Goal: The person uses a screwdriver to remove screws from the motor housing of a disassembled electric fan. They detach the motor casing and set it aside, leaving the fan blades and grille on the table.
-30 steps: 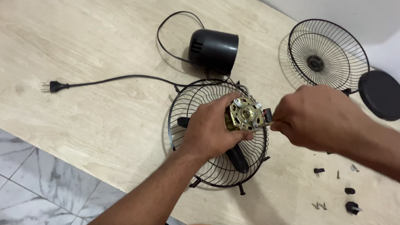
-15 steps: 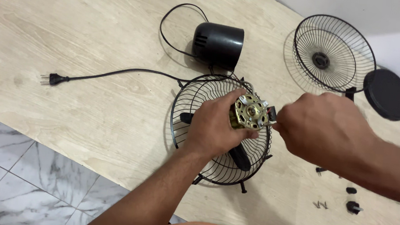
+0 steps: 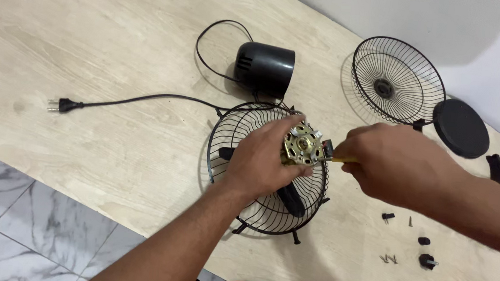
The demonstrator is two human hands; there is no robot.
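even, soft indoor light, fairly bright, with no glare. shadows are faint: a pale one falls just beyond the fingers of the right hand (image 3: pixel 397 167), under the wire grille (image 3: pixel 265 169). focus is sharp around the fingers; slight wide-angle stretch shows at the edges.

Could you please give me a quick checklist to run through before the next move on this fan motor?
1. Left hand steadies the motor: ok.
2. Right hand holds the yellow tool at the motor's side: ok.
3. Tool tip seated: cannot tell, too small.
4. Grille flat on the table: ok.
5. Loose screws away from the table edge: ok.
6. Plug out of any socket: ok.
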